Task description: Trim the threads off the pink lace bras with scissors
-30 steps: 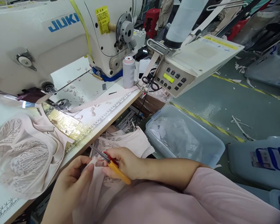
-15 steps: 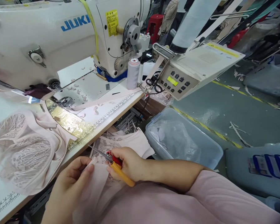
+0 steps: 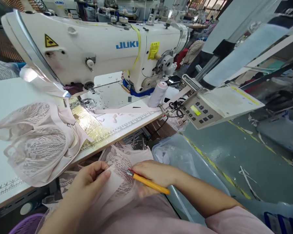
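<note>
My left hand [image 3: 88, 178] pinches the edge of a pale pink lace garment piece [image 3: 117, 177] lying on my lap below the table edge. My right hand [image 3: 158, 174] is closed round small thread snips with a yellow and red handle [image 3: 148, 183]; their metal tip points left at the lace, close to my left thumb. Another pink lace garment [image 3: 36, 143] lies on the white sewing table [image 3: 5, 97] to the left, above my left hand.
A white JUKI sewing machine [image 3: 107, 48] stands on the table, with a thread cone [image 3: 157, 94] and a control panel [image 3: 200, 112] to its right. Black scissors [image 3: 175, 109] hang by the panel. A translucent plastic bin [image 3: 185, 159] sits on the floor right of my hands.
The view has tilted up and to the left, showing more of the machine. Both hands stay at the lace piece; the snips now lie flatter, tip still at the fabric.
</note>
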Demonstrator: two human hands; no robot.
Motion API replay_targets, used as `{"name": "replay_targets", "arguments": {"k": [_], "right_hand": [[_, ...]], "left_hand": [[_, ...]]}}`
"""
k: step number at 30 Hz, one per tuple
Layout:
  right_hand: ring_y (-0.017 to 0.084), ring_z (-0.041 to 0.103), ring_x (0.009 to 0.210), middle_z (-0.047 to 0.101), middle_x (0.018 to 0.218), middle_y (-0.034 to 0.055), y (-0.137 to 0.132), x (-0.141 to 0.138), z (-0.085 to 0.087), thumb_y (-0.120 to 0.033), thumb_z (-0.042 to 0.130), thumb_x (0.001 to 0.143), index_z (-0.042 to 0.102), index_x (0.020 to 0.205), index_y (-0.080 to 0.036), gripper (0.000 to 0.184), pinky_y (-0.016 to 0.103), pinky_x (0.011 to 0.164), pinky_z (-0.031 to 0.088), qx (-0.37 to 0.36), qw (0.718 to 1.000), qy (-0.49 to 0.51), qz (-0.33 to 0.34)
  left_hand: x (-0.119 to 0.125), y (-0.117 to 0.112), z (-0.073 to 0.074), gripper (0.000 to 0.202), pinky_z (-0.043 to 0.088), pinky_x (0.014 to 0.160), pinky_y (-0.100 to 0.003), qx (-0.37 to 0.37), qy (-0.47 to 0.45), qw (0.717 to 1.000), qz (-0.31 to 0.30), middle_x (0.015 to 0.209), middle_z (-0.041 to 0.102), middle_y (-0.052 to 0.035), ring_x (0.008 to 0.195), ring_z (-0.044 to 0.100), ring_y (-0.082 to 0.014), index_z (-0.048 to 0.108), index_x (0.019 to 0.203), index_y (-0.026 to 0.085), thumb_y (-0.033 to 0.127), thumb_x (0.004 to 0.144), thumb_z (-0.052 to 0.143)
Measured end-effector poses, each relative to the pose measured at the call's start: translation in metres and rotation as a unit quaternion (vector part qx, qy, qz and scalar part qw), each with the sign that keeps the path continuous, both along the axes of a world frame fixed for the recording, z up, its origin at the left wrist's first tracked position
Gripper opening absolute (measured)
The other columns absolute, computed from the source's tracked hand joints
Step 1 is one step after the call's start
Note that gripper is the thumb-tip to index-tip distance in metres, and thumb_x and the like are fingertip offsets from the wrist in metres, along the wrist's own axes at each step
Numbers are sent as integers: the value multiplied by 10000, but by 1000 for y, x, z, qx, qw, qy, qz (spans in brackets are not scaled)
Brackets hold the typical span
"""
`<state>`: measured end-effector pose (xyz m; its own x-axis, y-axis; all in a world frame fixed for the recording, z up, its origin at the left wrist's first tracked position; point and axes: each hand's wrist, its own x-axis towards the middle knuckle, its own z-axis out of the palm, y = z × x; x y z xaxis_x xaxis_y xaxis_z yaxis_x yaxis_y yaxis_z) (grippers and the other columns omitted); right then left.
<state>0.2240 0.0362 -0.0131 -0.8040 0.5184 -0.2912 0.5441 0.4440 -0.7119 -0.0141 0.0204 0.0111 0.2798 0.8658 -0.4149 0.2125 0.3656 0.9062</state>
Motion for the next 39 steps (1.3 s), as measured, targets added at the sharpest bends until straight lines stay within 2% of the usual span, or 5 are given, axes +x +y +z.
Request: {"name": "replay_targets", "arguments": {"k": [5, 13, 26, 33, 39], "right_hand": [[152, 496, 625, 575, 748, 31, -3, -10, 7, -646, 574, 748, 487, 737, -180, 474, 241, 540, 327, 17, 998, -65, 10], [159, 499, 596, 580, 707, 28, -7, -16, 15, -657, 581, 730, 518, 745, -175, 486, 243, 519, 286, 35, 991, -127, -36], [114, 386, 543, 511, 648, -1, -11, -12, 12, -683, 581, 726, 514, 702, -169, 518, 221, 486, 258, 3, 991, -107, -79], [108, 366, 529, 493, 626, -1, -11, -14, 13, -649, 586, 751, 527, 697, -161, 495, 217, 477, 243, 0, 988, -128, -87], [92, 312, 500, 392, 549, -35, -10, -13, 9, -582, 598, 782, 421, 601, -179, 476, 221, 470, 213, 1, 987, -111, -114]], "left_hand": [[-2, 1, -7, 257, 334, 480, -198, -30, -26, 999, 17, 575, 536, 36, 504, 416, -94, 585, 666, 171, 406, 701, 685], [-10, 0, -13, 295, 331, 488, -197, -46, -16, 999, 8, 627, 569, 25, 508, 429, -86, 590, 727, 163, 453, 744, 645], [-6, 6, 0, 276, 332, 508, -218, -66, -15, 998, -8, 594, 525, 38, 516, 417, -97, 571, 684, 170, 421, 677, 684], [-5, 6, -2, 283, 342, 539, -228, -73, -27, 997, -16, 611, 528, 32, 541, 410, -101, 572, 692, 161, 424, 682, 678], [-11, 6, -4, 286, 287, 487, -198, -42, -6, 999, -13, 578, 490, 46, 512, 370, -87, 561, 659, 170, 427, 707, 676]]}}
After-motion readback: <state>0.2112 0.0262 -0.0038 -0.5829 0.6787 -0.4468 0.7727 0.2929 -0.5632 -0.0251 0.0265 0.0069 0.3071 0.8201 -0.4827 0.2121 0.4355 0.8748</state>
